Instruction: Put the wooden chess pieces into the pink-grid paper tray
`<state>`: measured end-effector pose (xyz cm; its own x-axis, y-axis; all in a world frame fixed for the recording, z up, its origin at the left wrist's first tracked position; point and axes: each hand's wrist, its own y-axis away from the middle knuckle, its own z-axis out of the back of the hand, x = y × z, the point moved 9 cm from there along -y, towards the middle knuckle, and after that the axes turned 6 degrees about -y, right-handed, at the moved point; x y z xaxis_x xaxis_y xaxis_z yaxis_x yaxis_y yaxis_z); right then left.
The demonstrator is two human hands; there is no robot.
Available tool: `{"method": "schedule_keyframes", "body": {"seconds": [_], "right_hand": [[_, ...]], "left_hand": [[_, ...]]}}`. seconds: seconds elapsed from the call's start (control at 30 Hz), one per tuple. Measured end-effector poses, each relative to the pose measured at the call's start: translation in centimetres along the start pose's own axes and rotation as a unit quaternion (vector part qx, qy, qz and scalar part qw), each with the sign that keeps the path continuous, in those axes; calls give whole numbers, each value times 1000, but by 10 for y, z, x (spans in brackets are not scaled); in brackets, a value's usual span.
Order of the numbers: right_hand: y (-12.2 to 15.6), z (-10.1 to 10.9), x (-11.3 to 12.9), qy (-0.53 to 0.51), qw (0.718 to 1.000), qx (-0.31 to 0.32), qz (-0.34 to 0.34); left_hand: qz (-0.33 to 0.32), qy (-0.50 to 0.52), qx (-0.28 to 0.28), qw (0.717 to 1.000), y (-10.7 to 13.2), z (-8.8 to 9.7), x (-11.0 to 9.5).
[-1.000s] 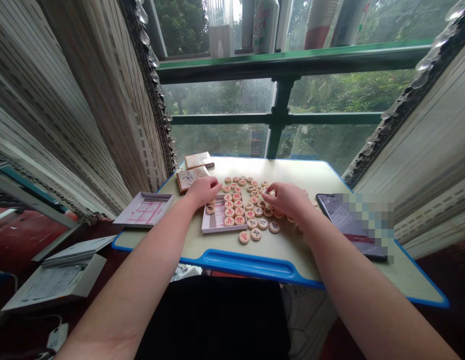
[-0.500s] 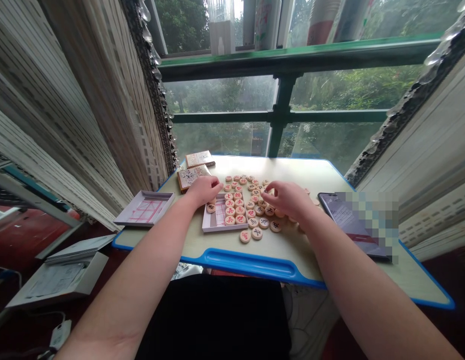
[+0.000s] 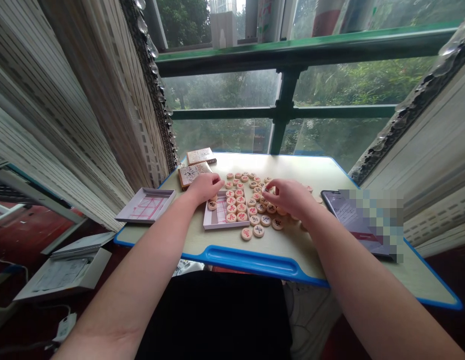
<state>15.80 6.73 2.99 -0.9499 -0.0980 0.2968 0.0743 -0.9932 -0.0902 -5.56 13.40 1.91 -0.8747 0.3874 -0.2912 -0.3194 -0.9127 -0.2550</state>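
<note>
here, left hand (image 3: 204, 187) curled at tray (image 3: 219, 216) corner, right hand (image 3: 289, 198) fingertips drawn together over chess pieces (image 3: 258, 230), any hold unclear

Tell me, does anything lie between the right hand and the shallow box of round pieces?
Only loose round pieces lie on the table between the right hand and the shallow box. The left hand sits at the box's far left corner, off that line.

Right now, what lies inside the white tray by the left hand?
Round wooden discs in rows, mostly red-marked, on red grid lines. The left hand hides the far corner of the tray.
</note>
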Motion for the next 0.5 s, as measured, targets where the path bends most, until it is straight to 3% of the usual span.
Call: {"method": "schedule_keyframes", "body": {"seconds": [0.2,0.5], "right_hand": [[0,-1,1,-1,1000,5,6],[0,-1,4,4,1000,8,13]], "left_hand": [[5,50,-10,999,0,1,1],[-7,-10,10,1000,0,-2,-1]]}}
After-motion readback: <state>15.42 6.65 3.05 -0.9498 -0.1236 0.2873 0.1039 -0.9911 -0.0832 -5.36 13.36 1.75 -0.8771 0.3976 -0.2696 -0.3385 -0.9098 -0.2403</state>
